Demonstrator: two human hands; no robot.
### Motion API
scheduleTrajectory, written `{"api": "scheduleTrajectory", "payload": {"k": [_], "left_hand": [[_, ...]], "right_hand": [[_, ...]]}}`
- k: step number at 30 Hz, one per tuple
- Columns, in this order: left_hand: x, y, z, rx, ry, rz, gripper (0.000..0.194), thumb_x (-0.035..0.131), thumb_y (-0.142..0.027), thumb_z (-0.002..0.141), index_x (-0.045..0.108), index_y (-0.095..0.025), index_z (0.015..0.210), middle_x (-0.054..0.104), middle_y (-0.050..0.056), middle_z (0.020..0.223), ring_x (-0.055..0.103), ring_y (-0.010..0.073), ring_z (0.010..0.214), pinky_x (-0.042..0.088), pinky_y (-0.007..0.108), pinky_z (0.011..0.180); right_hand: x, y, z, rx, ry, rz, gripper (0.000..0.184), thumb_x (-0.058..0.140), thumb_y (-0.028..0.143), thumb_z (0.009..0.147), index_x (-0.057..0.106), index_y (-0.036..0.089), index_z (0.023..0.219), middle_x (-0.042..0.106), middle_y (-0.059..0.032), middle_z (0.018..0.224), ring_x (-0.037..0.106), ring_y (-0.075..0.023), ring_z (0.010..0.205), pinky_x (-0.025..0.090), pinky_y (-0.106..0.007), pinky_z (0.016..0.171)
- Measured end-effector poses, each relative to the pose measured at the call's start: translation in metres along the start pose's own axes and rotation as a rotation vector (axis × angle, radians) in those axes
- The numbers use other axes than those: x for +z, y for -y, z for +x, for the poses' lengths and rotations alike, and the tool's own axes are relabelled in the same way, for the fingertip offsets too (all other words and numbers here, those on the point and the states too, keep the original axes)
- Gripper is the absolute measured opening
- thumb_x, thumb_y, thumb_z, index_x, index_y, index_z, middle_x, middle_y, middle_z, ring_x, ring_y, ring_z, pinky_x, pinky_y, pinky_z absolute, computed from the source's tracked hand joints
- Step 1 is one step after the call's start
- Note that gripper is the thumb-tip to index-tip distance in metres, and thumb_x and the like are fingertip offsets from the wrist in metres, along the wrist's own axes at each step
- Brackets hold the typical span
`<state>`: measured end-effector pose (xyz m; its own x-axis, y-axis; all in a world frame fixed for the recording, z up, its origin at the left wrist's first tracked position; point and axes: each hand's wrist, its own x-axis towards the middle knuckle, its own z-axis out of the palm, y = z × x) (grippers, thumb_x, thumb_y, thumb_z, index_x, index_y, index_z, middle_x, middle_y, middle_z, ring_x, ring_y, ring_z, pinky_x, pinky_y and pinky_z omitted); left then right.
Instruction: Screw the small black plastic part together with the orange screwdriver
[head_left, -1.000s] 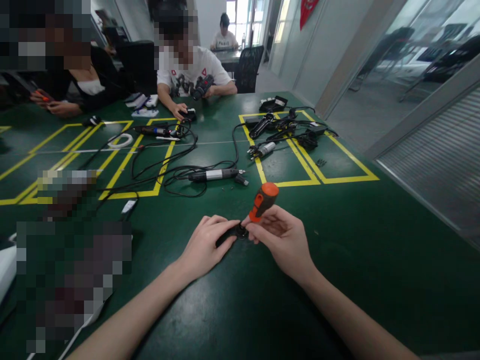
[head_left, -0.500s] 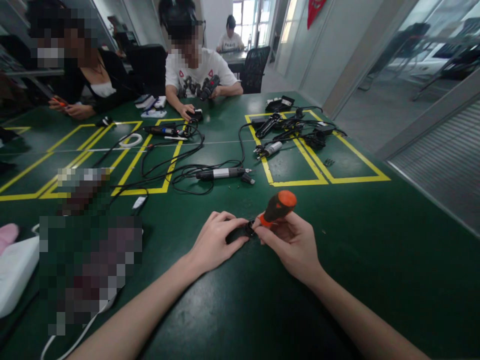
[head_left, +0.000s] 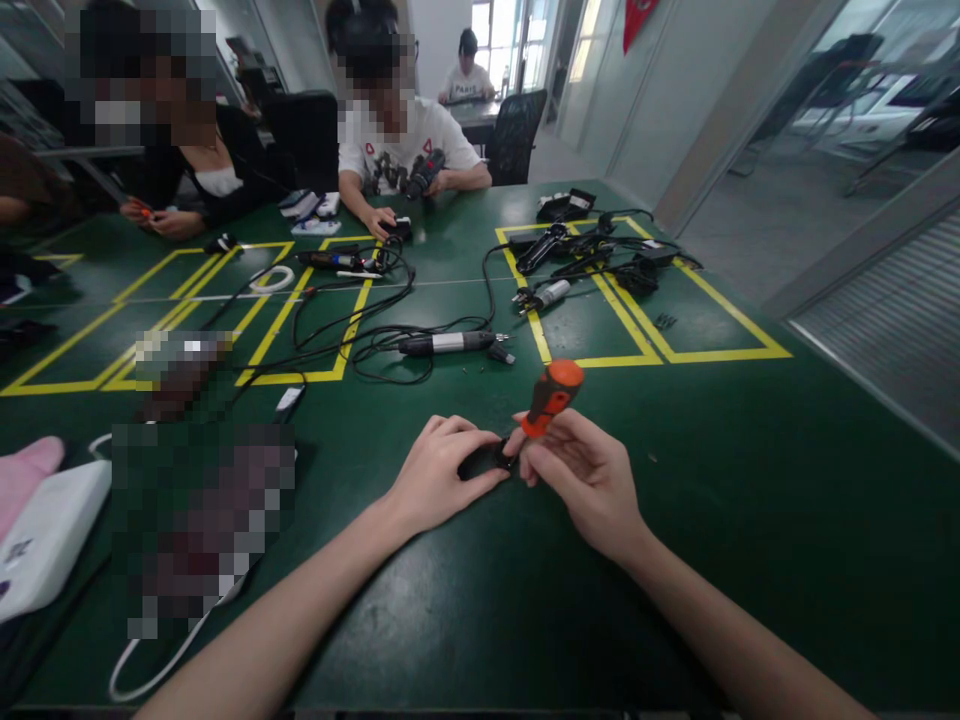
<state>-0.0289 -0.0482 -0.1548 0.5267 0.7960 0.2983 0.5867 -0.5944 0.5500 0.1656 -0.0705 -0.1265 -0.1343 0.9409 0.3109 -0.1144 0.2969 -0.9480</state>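
Note:
My left hand [head_left: 442, 465] rests on the green table, thumb and fingers pinching a small dark round part [head_left: 504, 453]. Most of that part is hidden by the fingertips, so its kind is unclear. My right hand [head_left: 585, 470] is closed around the lower end of a screwdriver [head_left: 553, 395] with an orange and black handle. The handle stands nearly upright, its orange butt end on top. Its tip is hidden among my fingers, close to the dark part; I cannot tell whether they touch.
Beyond my hands lies a grey and black electric screwdriver [head_left: 450, 343] with a coiled cable. Black cables and devices [head_left: 600, 250] fill the yellow taped boxes [head_left: 720, 357] at back right. A white box [head_left: 60, 535] is at left. Co-workers sit across the table [head_left: 750, 480].
The screwdriver handle has tipped a little to the left and stands more upright. Both hands keep their holds. The whole view has shifted slightly.

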Motion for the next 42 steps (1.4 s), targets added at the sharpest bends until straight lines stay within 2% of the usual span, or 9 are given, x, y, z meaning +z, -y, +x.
{"api": "scheduleTrajectory", "payload": {"k": [6, 12, 14, 17, 23, 27, 31, 38, 42], "left_hand": [[-0.0004, 0.0008, -0.0004, -0.015, 0.010, 0.002, 0.023, 0.077, -0.033, 0.093, 0.073, -0.021, 0.113, 0.076, 0.004, 0.103, 0.067, 0.0215, 0.097, 0.046, 0.037, 0.086], [-0.0016, -0.0004, -0.0001, -0.026, 0.031, -0.007, 0.021, 0.075, -0.033, 0.095, 0.072, -0.021, 0.112, 0.075, 0.004, 0.103, 0.067, 0.0214, 0.097, 0.045, 0.038, 0.088], [-0.0016, -0.0007, -0.0003, -0.032, 0.023, -0.003, 0.021, 0.074, -0.034, 0.096, 0.072, -0.021, 0.112, 0.075, 0.005, 0.102, 0.066, 0.0212, 0.096, 0.046, 0.038, 0.088], [-0.0014, -0.0002, -0.0005, -0.032, 0.020, -0.003, 0.023, 0.074, -0.033, 0.095, 0.072, -0.020, 0.114, 0.075, 0.005, 0.101, 0.066, 0.0215, 0.095, 0.047, 0.038, 0.088], [-0.0012, 0.0016, -0.0008, -0.039, 0.051, -0.005, 0.021, 0.077, -0.026, 0.092, 0.072, -0.022, 0.112, 0.075, 0.004, 0.105, 0.067, 0.0220, 0.100, 0.046, 0.038, 0.090], [-0.0007, 0.0011, -0.0004, -0.037, 0.038, -0.006, 0.022, 0.079, -0.025, 0.091, 0.072, -0.021, 0.111, 0.075, 0.004, 0.104, 0.067, 0.0216, 0.098, 0.045, 0.037, 0.090], [-0.0004, 0.0011, -0.0003, -0.025, 0.037, -0.014, 0.024, 0.079, -0.024, 0.091, 0.071, -0.021, 0.113, 0.076, 0.004, 0.106, 0.067, 0.0217, 0.101, 0.044, 0.037, 0.091], [-0.0013, 0.0016, -0.0012, -0.050, 0.049, -0.001, 0.022, 0.077, -0.028, 0.092, 0.072, -0.022, 0.113, 0.075, 0.004, 0.104, 0.066, 0.0214, 0.099, 0.046, 0.038, 0.091], [-0.0013, 0.0011, -0.0014, -0.045, 0.030, 0.014, 0.023, 0.076, -0.030, 0.093, 0.072, -0.022, 0.114, 0.074, 0.004, 0.102, 0.065, 0.0210, 0.096, 0.047, 0.037, 0.090]], "right_hand": [[-0.0019, 0.0001, 0.0020, -0.021, -0.031, -0.092, 0.016, 0.080, 0.034, 0.088, 0.073, 0.020, 0.082, 0.076, -0.0044, 0.079, 0.064, -0.0138, 0.062, 0.057, -0.029, 0.059], [-0.0017, -0.0003, 0.0030, -0.036, 0.032, -0.043, 0.023, 0.067, 0.039, 0.098, 0.074, 0.020, 0.087, 0.071, -0.0026, 0.073, 0.061, -0.0124, 0.057, 0.053, -0.026, 0.053], [-0.0015, -0.0013, 0.0014, -0.002, 0.009, -0.030, 0.021, 0.073, 0.041, 0.093, 0.072, 0.020, 0.093, 0.073, -0.0032, 0.076, 0.063, -0.0133, 0.059, 0.056, -0.027, 0.056], [-0.0021, -0.0013, 0.0002, 0.021, -0.032, -0.075, 0.019, 0.082, 0.036, 0.086, 0.072, 0.020, 0.088, 0.074, -0.0033, 0.077, 0.064, -0.0139, 0.062, 0.057, -0.028, 0.059], [-0.0031, 0.0016, 0.0029, -0.049, 0.040, -0.049, 0.017, 0.070, 0.032, 0.095, 0.075, 0.021, 0.083, 0.072, -0.0041, 0.083, 0.060, -0.0123, 0.059, 0.053, -0.028, 0.054], [-0.0027, -0.0017, 0.0008, -0.019, 0.039, -0.003, 0.006, 0.073, 0.027, 0.093, 0.073, 0.023, 0.096, 0.074, -0.0012, 0.081, 0.062, -0.0118, 0.059, 0.053, -0.026, 0.056], [-0.0031, -0.0035, 0.0001, -0.006, -0.021, -0.051, 0.013, 0.083, 0.029, 0.084, 0.072, 0.022, 0.085, 0.073, -0.0003, 0.076, 0.062, -0.0126, 0.060, 0.053, -0.027, 0.057], [-0.0027, 0.0018, 0.0024, -0.034, 0.059, -0.108, 0.028, 0.062, 0.041, 0.100, 0.073, 0.020, 0.086, 0.071, -0.0042, 0.081, 0.055, -0.0102, 0.053, 0.047, -0.026, 0.048], [-0.0026, -0.0037, -0.0006, -0.042, 0.004, -0.088, 0.018, 0.072, 0.038, 0.093, 0.070, 0.021, 0.090, 0.071, -0.0023, 0.076, 0.062, -0.0133, 0.060, 0.055, -0.028, 0.058]]}}
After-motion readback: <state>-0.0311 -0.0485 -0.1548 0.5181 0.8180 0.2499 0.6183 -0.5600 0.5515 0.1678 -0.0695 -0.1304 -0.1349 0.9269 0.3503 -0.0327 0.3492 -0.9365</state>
